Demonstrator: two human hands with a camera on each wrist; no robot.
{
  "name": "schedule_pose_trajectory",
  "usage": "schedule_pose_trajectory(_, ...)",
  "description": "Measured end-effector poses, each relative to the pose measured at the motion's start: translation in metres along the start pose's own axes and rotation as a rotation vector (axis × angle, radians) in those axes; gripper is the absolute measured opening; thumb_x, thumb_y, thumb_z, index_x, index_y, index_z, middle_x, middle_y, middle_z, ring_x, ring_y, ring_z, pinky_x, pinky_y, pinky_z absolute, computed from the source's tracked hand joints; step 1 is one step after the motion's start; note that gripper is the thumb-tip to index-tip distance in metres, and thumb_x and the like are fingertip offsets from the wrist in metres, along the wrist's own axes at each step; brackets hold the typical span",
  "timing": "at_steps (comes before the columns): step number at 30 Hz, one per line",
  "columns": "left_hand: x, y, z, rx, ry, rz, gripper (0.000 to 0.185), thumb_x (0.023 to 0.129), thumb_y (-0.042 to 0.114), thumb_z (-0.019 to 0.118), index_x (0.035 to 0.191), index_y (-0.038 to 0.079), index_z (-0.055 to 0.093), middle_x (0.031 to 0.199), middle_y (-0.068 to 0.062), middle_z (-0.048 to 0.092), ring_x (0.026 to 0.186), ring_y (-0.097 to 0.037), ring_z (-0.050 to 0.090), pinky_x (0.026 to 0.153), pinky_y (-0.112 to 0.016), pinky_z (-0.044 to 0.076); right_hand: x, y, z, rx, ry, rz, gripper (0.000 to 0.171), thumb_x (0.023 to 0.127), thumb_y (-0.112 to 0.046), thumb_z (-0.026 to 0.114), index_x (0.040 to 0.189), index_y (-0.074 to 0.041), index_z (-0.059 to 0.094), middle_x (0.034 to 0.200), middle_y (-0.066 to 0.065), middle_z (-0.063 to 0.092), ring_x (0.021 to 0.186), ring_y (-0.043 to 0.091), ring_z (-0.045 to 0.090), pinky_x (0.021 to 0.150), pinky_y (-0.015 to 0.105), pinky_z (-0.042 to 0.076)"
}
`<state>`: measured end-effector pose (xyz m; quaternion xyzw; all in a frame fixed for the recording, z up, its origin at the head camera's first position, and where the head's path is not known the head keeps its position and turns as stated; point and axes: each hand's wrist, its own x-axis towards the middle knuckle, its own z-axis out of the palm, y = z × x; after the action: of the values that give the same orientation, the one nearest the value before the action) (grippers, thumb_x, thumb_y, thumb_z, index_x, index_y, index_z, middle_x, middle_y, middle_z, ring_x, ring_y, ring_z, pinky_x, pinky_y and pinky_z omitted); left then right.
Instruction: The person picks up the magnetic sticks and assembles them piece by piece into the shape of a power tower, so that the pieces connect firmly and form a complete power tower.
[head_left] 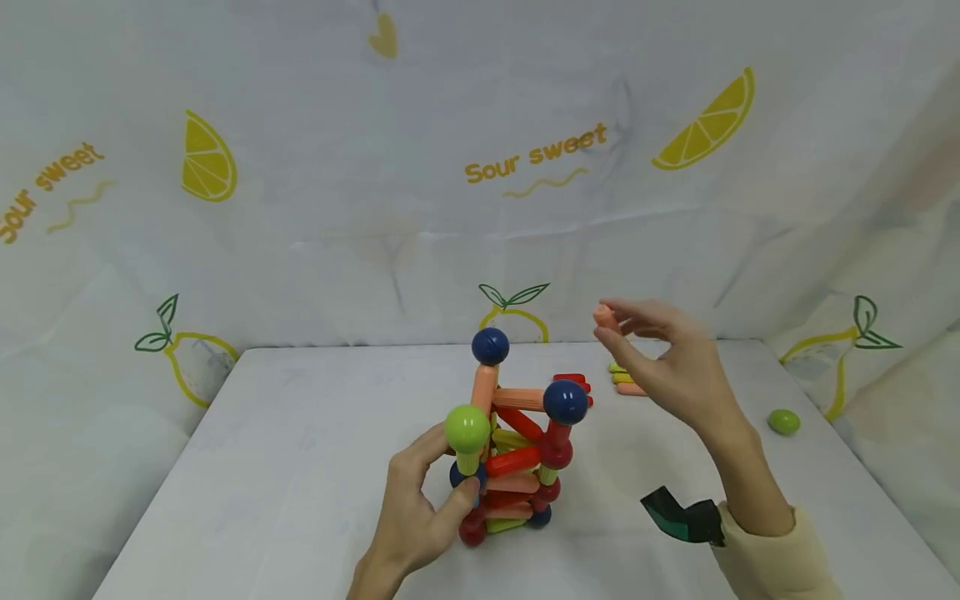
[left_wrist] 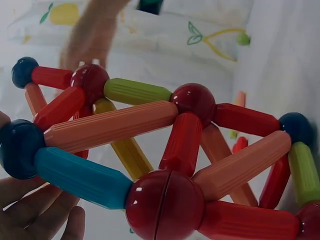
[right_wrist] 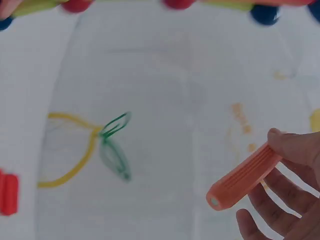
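Note:
A tower of magnetic rods and balls stands in the middle of the table in the head view. My left hand grips its left side, with thumb and fingers around a blue ball low under the green ball. Two more blue balls top the tower, one at the back and one at the right. Up and to the right of it, my right hand pinches an orange magnetic rod by one end between thumb and fingers. The rod's other end points free.
Behind the tower lie several red rods. Yellow and orange rods lie partly behind my right hand. A green ball rests near the table's right edge. A white cloth with lemon prints hangs behind the table.

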<state>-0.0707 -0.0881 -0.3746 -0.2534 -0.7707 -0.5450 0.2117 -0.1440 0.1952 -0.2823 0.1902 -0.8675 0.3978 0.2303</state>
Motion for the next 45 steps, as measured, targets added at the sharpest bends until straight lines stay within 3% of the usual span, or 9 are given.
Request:
schedule_pose_trajectory(3,0.000,-0.001,-0.001,-0.004,-0.007,0.004,0.042,0.077,0.000,0.061,0.116,0.011,0.071,0.105,-0.004,0.076,0.090,-0.011,0.069,0.085,-0.031,0.058,0.008,-0.048,-0.007,0.229,0.055,-0.123,0.036,0.085,0.003,0.077,0.120,-0.004,0.073,0.095,-0.001,0.075,0.083,0.002,0.068,0.092,0.013,0.051)
schedule_pose_trajectory(8,-0.001,-0.001,-0.005,0.014,-0.029,-0.010,0.042,0.078,-0.004,0.060,0.115,0.012,0.070,0.100,-0.001,0.076,0.090,-0.009,0.070,0.087,-0.032,0.058,0.007,-0.097,-0.005,0.507,-0.093,-0.328,0.033,0.082,0.010,0.077,0.112,-0.003,0.074,0.096,0.006,0.076,0.084,0.016,0.071,0.087,0.027,0.059)
schedule_pose_trajectory(14,-0.001,-0.003,-0.007,0.012,-0.051,0.001,0.037,0.080,-0.006,0.059,0.111,0.011,0.070,0.094,0.002,0.074,0.089,-0.007,0.068,0.088,-0.031,0.058,0.004,-0.100,0.012,0.438,-0.281,-0.423,0.029,0.091,-0.005,0.074,0.117,-0.017,0.075,0.101,-0.006,0.077,0.090,0.009,0.069,0.081,0.030,0.058)
schedule_pose_trajectory(20,-0.002,-0.003,-0.008,0.017,-0.059,-0.028,0.035,0.081,-0.006,0.058,0.108,0.014,0.070,0.095,0.003,0.073,0.089,-0.005,0.064,0.088,-0.030,0.057,-0.002,-0.098,0.021,0.301,-0.400,-0.365,0.018,0.088,-0.011,0.080,0.101,-0.022,0.078,0.086,-0.016,0.073,0.070,-0.002,0.059,0.059,0.017,0.050)
schedule_pose_trajectory(24,-0.002,-0.002,-0.009,0.023,-0.048,-0.047,0.035,0.081,-0.005,0.060,0.107,0.016,0.070,0.097,0.005,0.074,0.092,-0.005,0.066,0.089,-0.031,0.057,-0.006,-0.094,0.024,0.228,-0.466,-0.354,0.016,0.086,-0.011,0.082,0.098,-0.020,0.080,0.083,-0.017,0.072,0.067,0.002,0.056,0.059,0.017,0.044)
schedule_pose_trajectory(31,0.002,-0.002,-0.008,0.092,0.144,0.127,0.044,0.079,-0.001,0.076,0.120,0.012,0.068,0.105,-0.001,0.073,0.096,-0.011,0.067,0.082,-0.028,0.055,-0.010,-0.092,0.029,0.117,-0.443,-0.372,0.017,0.085,-0.012,0.083,0.099,-0.022,0.081,0.082,-0.019,0.072,0.070,0.002,0.055,0.064,0.018,0.043)
schedule_pose_trajectory(35,0.004,-0.001,-0.007,0.098,0.261,0.247,0.040,0.075,-0.003,0.080,0.112,0.005,0.068,0.096,-0.005,0.072,0.087,-0.013,0.063,0.077,-0.025,0.051,-0.011,-0.095,0.031,0.058,-0.422,-0.357,0.018,0.084,-0.016,0.084,0.100,-0.023,0.082,0.081,-0.019,0.071,0.069,0.002,0.053,0.060,0.018,0.042)
schedule_pose_trajectory(41,0.004,-0.001,-0.009,0.083,0.265,0.299,0.030,0.082,0.003,0.082,0.109,0.002,0.069,0.094,-0.006,0.072,0.083,-0.013,0.063,0.075,-0.026,0.050,-0.011,-0.094,0.027,0.104,-0.391,-0.366,0.018,0.085,-0.015,0.084,0.102,-0.021,0.081,0.085,-0.016,0.073,0.075,0.002,0.058,0.067,0.020,0.047)
schedule_pose_trajectory(45,0.003,-0.004,-0.012,0.109,0.211,0.220,0.034,0.080,0.008,0.085,0.111,0.009,0.070,0.096,-0.002,0.073,0.085,-0.011,0.064,0.075,-0.026,0.051,-0.006,-0.081,0.015,0.187,-0.208,-0.265,0.020,0.087,-0.008,0.080,0.103,-0.018,0.080,0.091,-0.009,0.077,0.086,0.001,0.066,0.080,0.019,0.052)
